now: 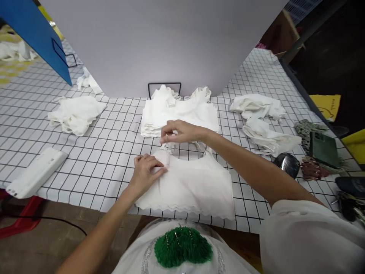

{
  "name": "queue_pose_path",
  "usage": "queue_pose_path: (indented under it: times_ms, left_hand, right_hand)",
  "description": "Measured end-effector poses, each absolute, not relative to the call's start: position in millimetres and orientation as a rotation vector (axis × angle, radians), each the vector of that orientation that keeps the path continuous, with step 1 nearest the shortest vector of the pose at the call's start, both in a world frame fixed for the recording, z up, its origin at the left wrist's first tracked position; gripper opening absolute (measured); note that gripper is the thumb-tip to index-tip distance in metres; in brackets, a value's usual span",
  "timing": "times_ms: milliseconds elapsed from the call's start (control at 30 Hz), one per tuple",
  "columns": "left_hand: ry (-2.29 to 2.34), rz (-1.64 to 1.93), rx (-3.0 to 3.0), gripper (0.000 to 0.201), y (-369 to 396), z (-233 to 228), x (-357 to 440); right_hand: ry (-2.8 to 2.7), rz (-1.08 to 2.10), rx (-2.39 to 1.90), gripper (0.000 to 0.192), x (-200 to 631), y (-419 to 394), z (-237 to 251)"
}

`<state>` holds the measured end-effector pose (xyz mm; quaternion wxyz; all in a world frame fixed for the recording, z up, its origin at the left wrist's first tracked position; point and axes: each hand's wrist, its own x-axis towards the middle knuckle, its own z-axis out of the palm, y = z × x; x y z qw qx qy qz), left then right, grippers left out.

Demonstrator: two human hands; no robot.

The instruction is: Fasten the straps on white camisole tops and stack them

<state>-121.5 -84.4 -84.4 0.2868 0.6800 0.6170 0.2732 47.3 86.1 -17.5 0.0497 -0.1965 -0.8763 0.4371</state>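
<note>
A white camisole (196,186) with thin straps and a wavy hem lies spread out flat on the table in front of me. My left hand (146,171) is closed at its upper left side, thumb and fingers pinching the fabric near the armhole. Just above, my right hand (179,131) reaches across and grips the left strap between thumb and fingers. Behind it sits a neat stack of white camisoles (179,114), their straps bunched at the far end. The right hand partly covers the front edge of this stack.
A large pale panel (171,45) stands behind the stack. Loose white garments lie at left (76,114) and right (265,129). A white box-shaped device (37,173) rests at front left. A phone (324,149), a hair claw (310,168) and a dark rounded object (287,165) are at right.
</note>
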Motion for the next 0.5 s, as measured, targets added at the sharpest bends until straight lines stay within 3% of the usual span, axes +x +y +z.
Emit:
queue_pose_path:
  times_ms: [233, 500]
  left_hand:
    - [1.688, 0.679, 1.933, 0.007, -88, -92, -123]
    - [1.735, 0.65, 2.044, 0.008, -89, -100, -124]
  right_hand:
    - [-2.702, 0.88, -0.598, 0.04, 24, 107, -10]
    - [-2.73, 0.795, -0.717, 0.026, 23, 110, -37]
